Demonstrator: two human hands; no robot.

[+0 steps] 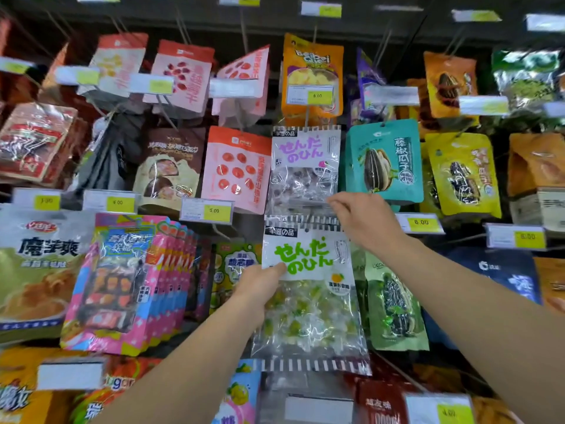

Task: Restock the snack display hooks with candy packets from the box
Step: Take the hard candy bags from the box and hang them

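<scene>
Candy packet with green lettering (pixel 308 289) is held in front of the display, below a purple-lettered packet of the same make (pixel 305 166). Its left edge is pinched by the left hand (pixel 260 286), while its striped top strip is gripped at the right corner by the right hand (pixel 363 218). Hanging appears to be the step in hand; next, the header hole must be lined up with the hook, which is hidden. Room is tight: a green seed bag (pixel 394 304) and a price tag (pixel 420 223) crowd the right side.
</scene>
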